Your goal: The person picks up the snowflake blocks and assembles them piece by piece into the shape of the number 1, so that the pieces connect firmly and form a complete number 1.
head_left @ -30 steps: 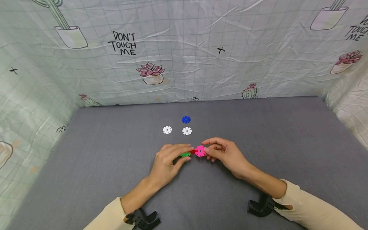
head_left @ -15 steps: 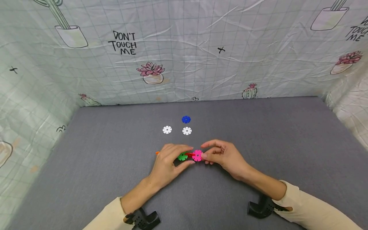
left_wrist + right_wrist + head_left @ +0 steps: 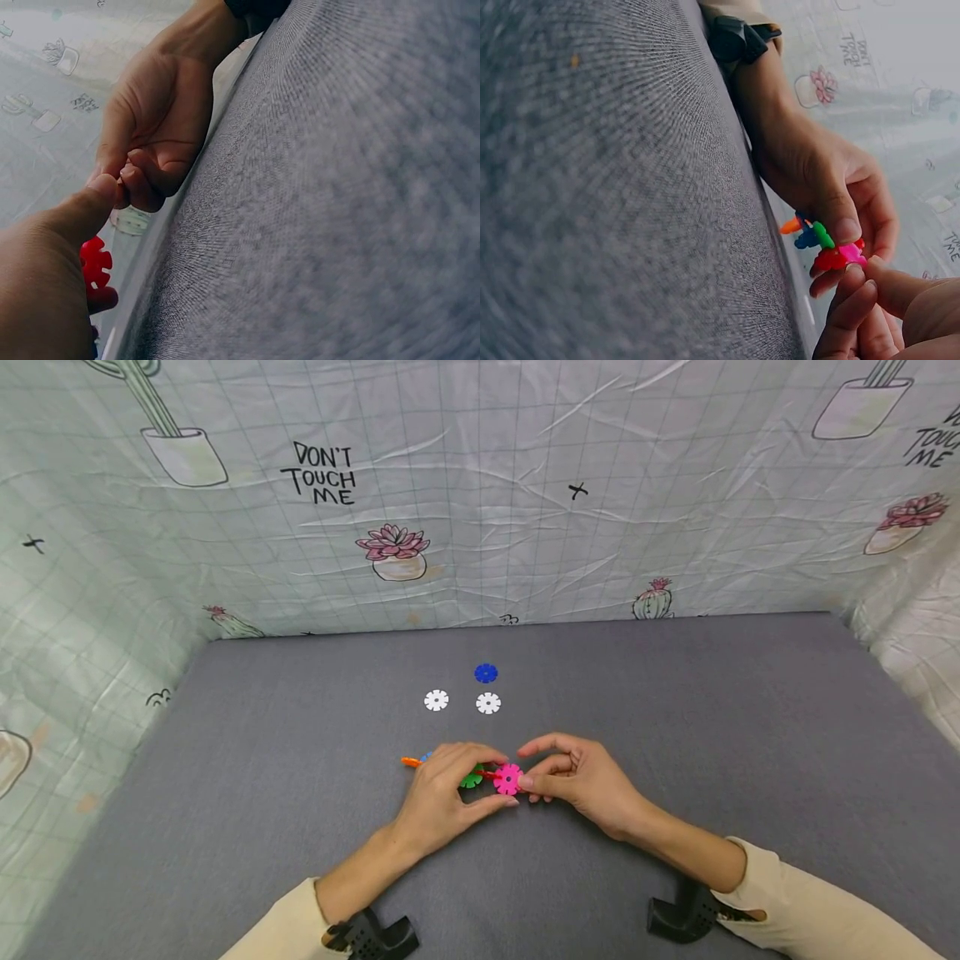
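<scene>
Pink plastic, flat and round with a notched rim, the disc (image 3: 507, 772) at one end of a short multicoloured chain (image 3: 823, 236) sits between a person's two bare hands near the middle of a grey cloth-covered table (image 3: 262, 760). The right hand (image 3: 585, 781) pinches the pink disc by its rim between thumb and fingertips, its index finger raised clear of the piece. The left hand (image 3: 442, 789) curls round the chain, thumb towards the table's near side and fingers arched over the far side; its exact contact with the pieces is partly hidden.

Beside the pink disc comes a red notched disc (image 3: 97, 262), then a green one (image 3: 471, 778), a blue one (image 3: 806, 238) and, towards the table's left edge, an orange one (image 3: 410, 762) poking out past the left hand.

Beyond the hands, towards the table's far edge, three loose plastic discs lie flat and apart: a dark-blue disc (image 3: 486, 667) farthest back, a white disc (image 3: 482, 703) just in front of it, and a second white disc (image 3: 431, 700) nearer the left edge. Cream sleeves (image 3: 810, 902) cover both forearms. Along the far edge hangs a pale, wrinkled curtain (image 3: 480, 460) printed with potted plants and the words "DON'T TOUCH ME".
</scene>
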Motion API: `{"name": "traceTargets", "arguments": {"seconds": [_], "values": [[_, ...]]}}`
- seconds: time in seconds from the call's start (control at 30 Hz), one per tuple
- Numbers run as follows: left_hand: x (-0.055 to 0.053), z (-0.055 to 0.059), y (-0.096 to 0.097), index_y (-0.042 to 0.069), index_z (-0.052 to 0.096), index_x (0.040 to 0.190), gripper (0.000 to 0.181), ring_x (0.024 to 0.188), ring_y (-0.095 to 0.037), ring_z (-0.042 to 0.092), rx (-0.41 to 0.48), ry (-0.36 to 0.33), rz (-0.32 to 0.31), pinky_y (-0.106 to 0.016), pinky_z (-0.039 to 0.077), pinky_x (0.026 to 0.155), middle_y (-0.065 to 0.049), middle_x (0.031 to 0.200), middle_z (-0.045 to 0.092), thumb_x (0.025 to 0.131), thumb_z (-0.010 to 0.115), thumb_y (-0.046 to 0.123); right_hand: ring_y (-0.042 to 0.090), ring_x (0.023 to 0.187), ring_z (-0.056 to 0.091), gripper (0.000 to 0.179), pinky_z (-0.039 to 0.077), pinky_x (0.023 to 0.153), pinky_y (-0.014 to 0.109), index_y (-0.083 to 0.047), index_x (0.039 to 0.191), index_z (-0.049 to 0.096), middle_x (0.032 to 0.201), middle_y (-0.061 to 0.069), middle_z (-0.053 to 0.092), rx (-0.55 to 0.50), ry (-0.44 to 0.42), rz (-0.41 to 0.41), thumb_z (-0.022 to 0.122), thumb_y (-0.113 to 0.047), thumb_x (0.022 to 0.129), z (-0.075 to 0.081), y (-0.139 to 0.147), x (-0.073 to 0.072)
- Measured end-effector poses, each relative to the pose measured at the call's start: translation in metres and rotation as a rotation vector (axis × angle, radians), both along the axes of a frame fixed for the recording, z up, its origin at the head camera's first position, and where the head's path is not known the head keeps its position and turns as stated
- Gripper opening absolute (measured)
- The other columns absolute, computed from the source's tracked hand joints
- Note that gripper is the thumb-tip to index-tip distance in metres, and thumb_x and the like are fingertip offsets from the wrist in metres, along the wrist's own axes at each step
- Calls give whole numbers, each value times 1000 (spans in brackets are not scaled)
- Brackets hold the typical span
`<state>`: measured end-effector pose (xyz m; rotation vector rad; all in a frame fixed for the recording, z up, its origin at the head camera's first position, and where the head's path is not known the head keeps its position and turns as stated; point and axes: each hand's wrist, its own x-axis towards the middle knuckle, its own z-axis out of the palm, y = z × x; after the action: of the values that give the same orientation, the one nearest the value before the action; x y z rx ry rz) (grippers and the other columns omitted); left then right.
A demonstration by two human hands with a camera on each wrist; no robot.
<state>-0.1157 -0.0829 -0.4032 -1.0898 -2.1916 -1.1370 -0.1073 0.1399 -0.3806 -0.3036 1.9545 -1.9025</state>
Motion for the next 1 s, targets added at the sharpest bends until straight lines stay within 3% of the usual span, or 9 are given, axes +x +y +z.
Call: {"name": "traceTargets", "arguments": {"seconds": [0.23, 0.67, 1.0], "values": [[0, 0, 1, 13, 66, 105, 42, 85, -8, 61, 0, -23, -10, -28, 45, 81, 5, 98, 67, 72, 85, 32, 22, 70, 63, 42, 52, 61, 30, 5, 120, 56, 87, 16, 70, 1, 8, 6, 73, -9, 85, 0, 0, 1], [-1, 1, 2, 14, 71, 103, 37, 82, -6, 62, 15, 10, -20, -28, 45, 74, 5, 92, 69, 72, 85, 29, 23, 70, 64, 42, 53, 62, 30, 4, 120, 55, 88, 16, 71, -6, -35, -2, 74, -9, 85, 1, -1, 1], [-1, -1, 0, 14, 71, 103, 35, 80, -6, 61, -2, -2, 9, -27, 44, 73, 6, 90, 69, 76, 82, 33, 23, 70, 64, 42, 54, 64, 31, 5, 120, 55, 88, 16, 70, -19, -56, -8, 73, -9, 86, 3, -1, 1]]}}
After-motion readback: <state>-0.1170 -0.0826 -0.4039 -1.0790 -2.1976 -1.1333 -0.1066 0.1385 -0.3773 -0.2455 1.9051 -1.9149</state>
